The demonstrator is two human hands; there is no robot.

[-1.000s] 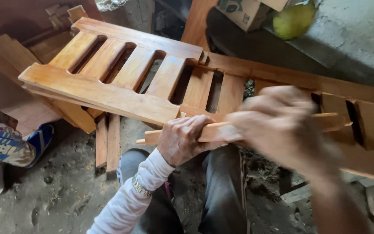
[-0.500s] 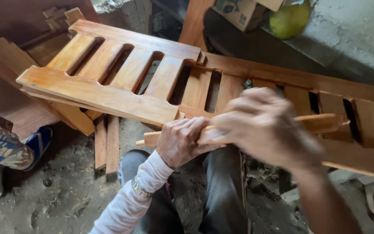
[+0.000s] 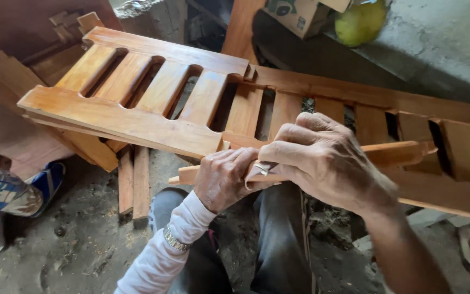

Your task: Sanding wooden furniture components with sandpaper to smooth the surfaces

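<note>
My left hand [image 3: 225, 179] grips a narrow wooden stick [image 3: 393, 153] that lies across my lap, pointing left to right. My right hand [image 3: 327, 160] rests on top of the same stick, right beside the left hand, and pinches a small folded grey scrap, probably sandpaper [image 3: 263, 169], against the wood. Behind the stick lie slatted wooden panels: an upper one [image 3: 137, 92] at the left and a longer one [image 3: 365, 109] running off to the right.
Loose wooden slats [image 3: 133, 185] lie on the dirt floor at the left. A patterned cloth and a blue shoe [image 3: 6, 190] sit at the far left. A cardboard box [image 3: 300, 13] and a yellow-green round object [image 3: 361, 22] stand on the grey ledge at the top.
My right hand has slid leftward along the stick until it meets my left hand. The stick and panels have stayed in place.
</note>
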